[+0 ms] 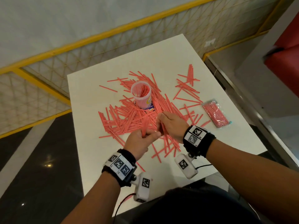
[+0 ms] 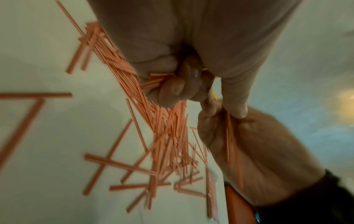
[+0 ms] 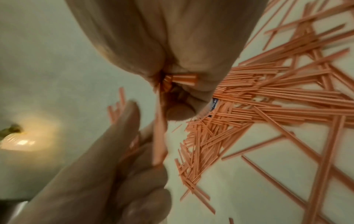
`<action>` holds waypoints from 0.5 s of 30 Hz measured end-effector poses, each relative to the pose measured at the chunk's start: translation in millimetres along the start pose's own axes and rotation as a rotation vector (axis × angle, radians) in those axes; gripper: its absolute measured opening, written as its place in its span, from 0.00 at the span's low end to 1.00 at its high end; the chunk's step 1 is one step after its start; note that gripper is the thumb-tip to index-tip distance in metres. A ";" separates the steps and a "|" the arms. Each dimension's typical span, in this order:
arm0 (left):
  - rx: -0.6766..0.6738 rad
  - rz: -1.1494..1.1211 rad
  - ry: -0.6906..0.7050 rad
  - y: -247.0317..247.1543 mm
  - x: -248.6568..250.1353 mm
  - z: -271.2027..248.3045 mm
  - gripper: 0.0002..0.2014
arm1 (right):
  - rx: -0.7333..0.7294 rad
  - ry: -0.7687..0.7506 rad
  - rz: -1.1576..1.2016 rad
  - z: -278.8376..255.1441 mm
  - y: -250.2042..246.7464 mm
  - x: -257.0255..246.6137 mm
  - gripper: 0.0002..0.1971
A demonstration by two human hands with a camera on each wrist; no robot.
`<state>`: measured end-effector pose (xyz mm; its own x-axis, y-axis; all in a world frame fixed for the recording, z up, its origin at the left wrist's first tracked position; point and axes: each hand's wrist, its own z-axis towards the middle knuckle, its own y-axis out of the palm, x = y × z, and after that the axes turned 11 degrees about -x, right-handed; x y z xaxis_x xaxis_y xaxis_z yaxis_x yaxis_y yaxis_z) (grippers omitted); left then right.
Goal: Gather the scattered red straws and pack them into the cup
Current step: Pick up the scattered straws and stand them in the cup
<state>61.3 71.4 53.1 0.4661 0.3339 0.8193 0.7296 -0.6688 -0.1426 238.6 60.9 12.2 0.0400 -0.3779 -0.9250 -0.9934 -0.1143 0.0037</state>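
A: Red thin plastic straws (image 1: 129,117) lie heaped and crossed mid-table, piled against the near side of the clear plastic cup (image 1: 142,96). Some stand inside the cup already.

B: Hands?

A: Left hand (image 1: 139,141), fingers curled, grips a small bunch of straws; the ends stick out past the fingers in the left wrist view. Right hand (image 1: 171,125) likewise curled round a few straws, thumbs of both hands close together above the near edge of the heap.

B: Outlying?

A: Looser scatter toward the far right. A sealed clear packet of red straws (image 1: 216,113) lies apart on the right of the white square table (image 1: 161,54).
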 end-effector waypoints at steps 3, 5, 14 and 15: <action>0.093 0.048 -0.034 -20.7 -20.4 -11.6 0.10 | -0.051 0.115 0.106 1.4 -0.4 4.6 0.15; 0.129 0.143 -0.071 -33.6 -38.7 -22.2 0.08 | -0.138 0.158 -0.109 2.1 0.3 10.6 0.15; -0.220 0.798 -0.385 -35.0 -125.3 -65.8 0.13 | -0.671 0.121 -1.284 -4.6 78.9 52.7 0.20; -0.266 0.849 -0.408 -30.1 -130.1 -67.3 0.14 | -0.681 0.126 -1.303 -3.5 87.1 56.8 0.20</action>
<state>-55.0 3.5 -11.8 0.9579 -0.1577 0.2400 -0.0423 -0.9041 -0.4251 154.6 26.3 -38.7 0.8898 0.2567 -0.3773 -0.0102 -0.8153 -0.5790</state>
